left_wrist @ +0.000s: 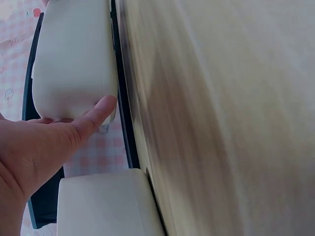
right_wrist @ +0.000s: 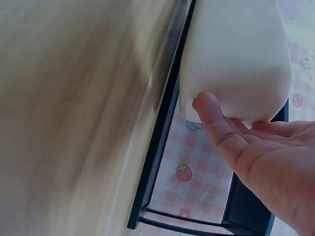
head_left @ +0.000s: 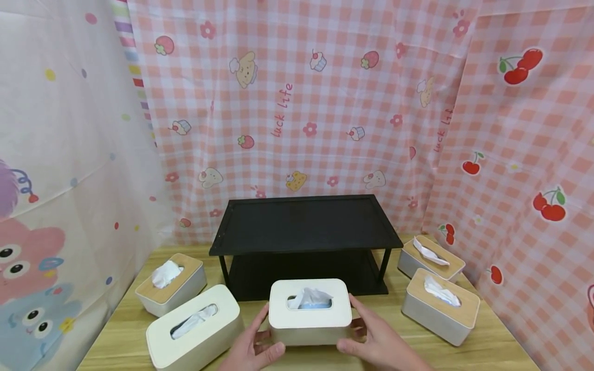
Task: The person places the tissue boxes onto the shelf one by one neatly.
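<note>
A cream tissue box (head_left: 310, 337) with a tissue poking from its oval slot is in front of the black two-tier rack (head_left: 306, 224). My left hand (head_left: 254, 344) grips its left end, thumb at the lower front corner. At the opposite end my right hand (head_left: 377, 337) holds it the same way. Both wrist views show the box's smooth front face, with the left thumb (left_wrist: 101, 110) and right thumb (right_wrist: 209, 110) pressed at its lower edge. The far fingers are partly hidden behind the box. It hangs close over the wooden table (head_left: 297, 360), near the rack's lower shelf.
Left of my hands stands another cream tissue box (head_left: 223, 330); a wood-topped one (head_left: 185, 288) sits behind it. Two more wood-topped tissue boxes, a nearer one (head_left: 431, 319) and a farther one (head_left: 410, 265), stand on the right. Patterned curtains (head_left: 301, 103) close off the back and sides.
</note>
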A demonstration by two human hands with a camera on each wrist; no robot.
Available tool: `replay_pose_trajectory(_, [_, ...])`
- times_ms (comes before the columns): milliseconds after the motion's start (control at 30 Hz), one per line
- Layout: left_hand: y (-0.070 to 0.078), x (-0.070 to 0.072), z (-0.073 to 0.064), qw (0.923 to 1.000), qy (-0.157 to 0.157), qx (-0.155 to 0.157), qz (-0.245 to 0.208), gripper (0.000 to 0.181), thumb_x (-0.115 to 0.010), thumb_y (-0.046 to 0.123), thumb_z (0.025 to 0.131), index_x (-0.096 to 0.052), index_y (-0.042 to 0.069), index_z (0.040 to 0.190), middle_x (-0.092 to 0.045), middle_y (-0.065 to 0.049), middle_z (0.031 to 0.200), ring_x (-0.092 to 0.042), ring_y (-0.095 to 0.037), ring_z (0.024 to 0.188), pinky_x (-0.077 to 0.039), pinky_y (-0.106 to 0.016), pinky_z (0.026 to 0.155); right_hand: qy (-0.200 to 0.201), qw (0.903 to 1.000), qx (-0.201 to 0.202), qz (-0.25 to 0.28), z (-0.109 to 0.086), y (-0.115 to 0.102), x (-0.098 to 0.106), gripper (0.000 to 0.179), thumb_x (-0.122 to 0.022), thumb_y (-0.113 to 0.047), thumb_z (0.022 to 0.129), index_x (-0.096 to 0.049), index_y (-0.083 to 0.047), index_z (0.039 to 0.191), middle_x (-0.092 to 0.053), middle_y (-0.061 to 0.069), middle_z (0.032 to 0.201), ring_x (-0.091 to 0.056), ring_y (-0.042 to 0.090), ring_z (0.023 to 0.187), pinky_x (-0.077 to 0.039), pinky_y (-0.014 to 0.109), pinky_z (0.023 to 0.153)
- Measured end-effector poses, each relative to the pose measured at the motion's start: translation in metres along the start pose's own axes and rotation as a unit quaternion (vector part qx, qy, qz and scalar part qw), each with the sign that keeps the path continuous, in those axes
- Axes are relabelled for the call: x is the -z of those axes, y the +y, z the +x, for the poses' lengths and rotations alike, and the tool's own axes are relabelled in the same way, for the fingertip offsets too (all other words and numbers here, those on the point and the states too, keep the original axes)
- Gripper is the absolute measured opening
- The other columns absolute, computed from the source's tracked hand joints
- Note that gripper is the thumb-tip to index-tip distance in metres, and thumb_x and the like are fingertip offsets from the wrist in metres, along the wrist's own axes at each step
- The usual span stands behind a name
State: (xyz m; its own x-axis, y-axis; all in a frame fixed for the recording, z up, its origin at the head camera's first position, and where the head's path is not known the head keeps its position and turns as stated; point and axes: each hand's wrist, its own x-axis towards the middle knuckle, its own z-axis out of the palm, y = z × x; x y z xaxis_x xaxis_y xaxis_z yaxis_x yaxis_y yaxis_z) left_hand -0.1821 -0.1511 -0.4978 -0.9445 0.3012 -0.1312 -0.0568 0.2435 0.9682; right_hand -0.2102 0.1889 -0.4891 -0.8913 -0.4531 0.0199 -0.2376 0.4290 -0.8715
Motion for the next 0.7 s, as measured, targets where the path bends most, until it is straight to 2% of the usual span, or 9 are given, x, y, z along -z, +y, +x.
replay_pose_trajectory(167, [0.001,0.002,0.002,0.9990,0.027,-0.035,0.008,0.099,-0.077,0.034,0.100,-0.015,0.003,0.171,-0.016,-0.037,0.173,-0.048,-0.063,0.142,-0.058,-0.055,0.105,0.020,0.9994,0.012,-0.024,0.009,-0.005,-0.006,0.100,-0.081,-0.034,0.097,-0.020,-0.003,0.170,-0.040,0.024,0.168,-0.067,0.022,0.121,-0.058,0.026,0.094])
replay_pose_trajectory(367, [-0.001,0.005,0.007,0.9985,0.048,-0.026,0.007,0.101,-0.076,0.033,0.101,-0.011,0.005,0.172,-0.019,-0.035,0.173,-0.046,-0.059,0.146,-0.057,-0.056,0.106,0.042,0.9979,0.030,-0.040,0.020,-0.007,-0.011,0.102,-0.085,-0.031,0.094,-0.022,0.000,0.169,-0.040,0.025,0.166,-0.067,0.022,0.118,-0.059,0.027,0.093])
replay_pose_trajectory(500, [-0.015,0.008,0.016,0.9978,0.062,-0.022,0.001,0.101,-0.076,0.036,0.100,-0.012,0.007,0.172,-0.021,-0.031,0.174,-0.049,-0.052,0.147,-0.059,-0.042,0.100,0.041,0.9977,0.034,-0.042,0.026,-0.007,-0.013,0.103,-0.085,-0.035,0.093,-0.025,0.003,0.168,-0.043,0.028,0.164,-0.066,0.025,0.117,-0.060,0.029,0.092])
replay_pose_trajectory(567, [-0.029,0.012,0.024,0.9977,0.063,-0.021,-0.009,0.103,-0.077,0.039,0.099,-0.011,0.012,0.173,-0.021,-0.026,0.176,-0.049,-0.048,0.148,-0.058,-0.035,0.097,0.037,0.9978,0.036,-0.043,0.029,-0.008,-0.013,0.103,-0.085,-0.036,0.094,-0.025,0.003,0.168,-0.043,0.028,0.164,-0.067,0.026,0.118,-0.060,0.030,0.092])
replay_pose_trajectory(600, [-0.029,0.012,0.024,0.9977,0.063,-0.022,-0.011,0.103,-0.077,0.039,0.099,-0.010,0.013,0.173,-0.020,-0.026,0.176,-0.048,-0.048,0.148,-0.057,-0.036,0.099,0.035,0.9979,0.035,-0.041,0.030,-0.009,-0.013,0.103,-0.085,-0.036,0.094,-0.025,0.002,0.168,-0.043,0.028,0.164,-0.066,0.027,0.119,-0.060,0.031,0.092])
replay_pose_trajectory(700, [-0.046,0.016,0.034,0.9973,0.065,-0.014,-0.033,0.107,-0.080,0.042,0.096,-0.009,0.018,0.174,-0.018,-0.020,0.178,-0.046,-0.048,0.150,-0.055,-0.039,0.104,0.030,0.9983,0.034,-0.038,0.034,-0.009,-0.014,0.102,-0.084,-0.036,0.095,-0.024,0.002,0.168,-0.042,0.027,0.165,-0.066,0.026,0.120,-0.061,0.033,0.093])
